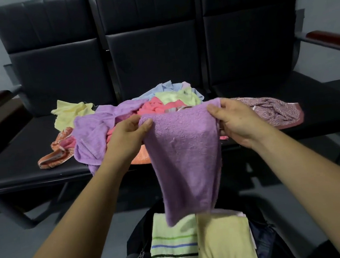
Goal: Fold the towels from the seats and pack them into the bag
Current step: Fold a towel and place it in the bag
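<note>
One left hand (129, 131) and one right hand (235, 117) share one purple towel (187, 158). Beyond them: three black seats (152, 53), two armrests (331, 37). Left of the left hand, a second purple towel (90, 137); right of the right hand, one speckled towel (272, 109). The heap (168, 101) between them is too tangled to count. Below the hands, one bag (265, 245) shows two folded towels (224, 238).

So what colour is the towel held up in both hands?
Plain lilac purple towel, clearest in the head view.
</note>
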Demonstrator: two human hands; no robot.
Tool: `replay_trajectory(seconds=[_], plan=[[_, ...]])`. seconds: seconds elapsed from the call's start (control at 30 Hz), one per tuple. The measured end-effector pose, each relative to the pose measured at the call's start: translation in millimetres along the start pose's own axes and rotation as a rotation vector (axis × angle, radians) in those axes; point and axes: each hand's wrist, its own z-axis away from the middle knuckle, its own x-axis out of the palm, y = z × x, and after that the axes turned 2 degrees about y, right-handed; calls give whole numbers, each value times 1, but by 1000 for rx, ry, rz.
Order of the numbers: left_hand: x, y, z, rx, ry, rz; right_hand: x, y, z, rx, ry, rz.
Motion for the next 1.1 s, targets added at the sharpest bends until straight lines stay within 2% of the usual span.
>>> replay_trajectory(seconds=[0.03, 0.1, 0.17, 0.23, 0.3, 0.37, 0.47, 0.53, 0.6, 0.67, 0.77, 0.83, 0.93, 1.03, 1.1], plan=[[0, -1, 0, 2, 20, -48, 2, 0, 1, 3, 29, -32], [1, -1, 1, -25, 47, -60, 6, -4, 2, 66, 26, -249], [4, 0, 1, -87, 78, 26, 4, -10, 4, 167, -63, -546], [7, 3, 0, -151, 103, 163, -1, -14, 7, 206, -174, -636], [5, 5, -1, -133, 45, 262, -2, -12, 6, 173, -224, -476], [0, 2, -1, -68, -41, 263, -4, -7, 3, 135, -178, -320], [-6, 0, -1, 25, 9, 59, -6, -2, 2, 62, -78, -197], [-6, 0, -1, 60, 61, -27, -4, -1, 2, 30, -71, -149], [-6, 1, 0, 64, 95, -50, -1, 0, 2, 40, -67, -174], [-6, 2, 0, 24, 120, -19, 4, 1, 1, 97, -70, -314], [-5, 6, 1, -98, 134, 149, 10, -4, 3, 200, -95, -643], [-7, 8, 1, -101, 88, 254, 8, -7, 4, 215, -145, -704], [-9, 8, 4, -1, -3, 186, 5, -6, 3, 134, -163, -501], [-8, 8, 5, 89, 87, 9, -1, -3, 2, 74, -42, -333], [-7, 9, 5, 97, 128, 3, -4, -3, 3, 47, 12, -243]])
